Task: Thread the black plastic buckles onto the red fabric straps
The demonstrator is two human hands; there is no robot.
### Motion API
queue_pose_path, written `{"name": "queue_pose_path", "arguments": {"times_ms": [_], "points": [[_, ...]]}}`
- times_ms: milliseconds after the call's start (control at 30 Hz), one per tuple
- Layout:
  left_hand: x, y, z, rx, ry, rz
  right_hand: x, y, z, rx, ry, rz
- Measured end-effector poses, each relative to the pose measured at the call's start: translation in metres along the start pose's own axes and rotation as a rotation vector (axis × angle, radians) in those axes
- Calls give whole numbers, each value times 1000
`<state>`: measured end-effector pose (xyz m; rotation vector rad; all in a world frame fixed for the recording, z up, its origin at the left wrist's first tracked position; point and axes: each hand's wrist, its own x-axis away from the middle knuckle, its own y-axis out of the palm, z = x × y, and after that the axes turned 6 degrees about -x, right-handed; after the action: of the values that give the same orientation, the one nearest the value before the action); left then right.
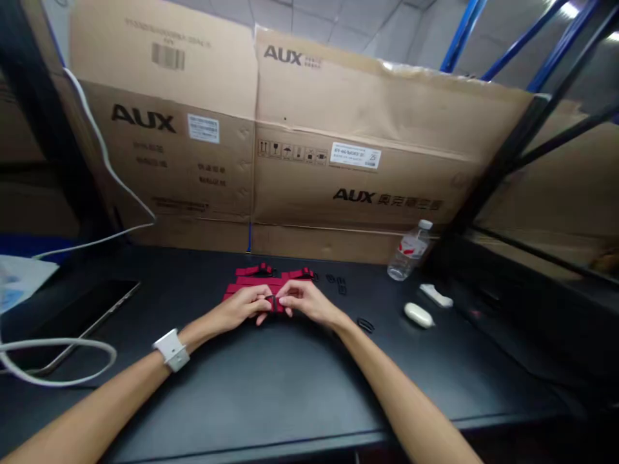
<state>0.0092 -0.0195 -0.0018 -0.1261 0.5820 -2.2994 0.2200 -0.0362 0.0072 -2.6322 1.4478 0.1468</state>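
Observation:
At the middle of the dark table, my left hand [249, 304] pinches a small black buckle [273, 301] at its left side. My right hand [307, 299] is closed on the red strap [280, 307] that meets this buckle, and the fingertips of both hands nearly touch. The fingers partly cover the strap, so how it runs through the buckle cannot be made out. Just behind the hands lie more red straps [256, 281]. Farther back are two folded red straps fitted with black buckles, a left one [254, 270] and a right one [300, 274].
Loose black buckles [341, 285] lie right of the straps, with more black pieces [365, 325] nearer. At right stand a water bottle [410, 251], a white rounded case [418, 315] and a white object [436, 295]. A phone-like slab [106, 309] and white cable [109, 354] lie left. Cardboard [309, 238] walls the back.

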Motion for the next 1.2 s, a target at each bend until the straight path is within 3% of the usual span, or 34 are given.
{"name": "queue_pose_path", "arguments": {"times_ms": [267,533,733,867,967,1200], "points": [[2,0,5,-30,-16,-51,-4,3,6,15,5,2],[3,4,7,-23,-23,-107,-3,4,6,-74,-57,-110],[0,4,-3,-42,-4,-74,-1,9,5,110,-130,-83],[0,1,-3,-26,16,-116,1,11,2,288,-189,-47],[2,-1,3,4,28,-134,2,9,-2,303,-207,-20],[4,-4,15,-16,6,-104,6,0,-13,273,-207,-114]]}}
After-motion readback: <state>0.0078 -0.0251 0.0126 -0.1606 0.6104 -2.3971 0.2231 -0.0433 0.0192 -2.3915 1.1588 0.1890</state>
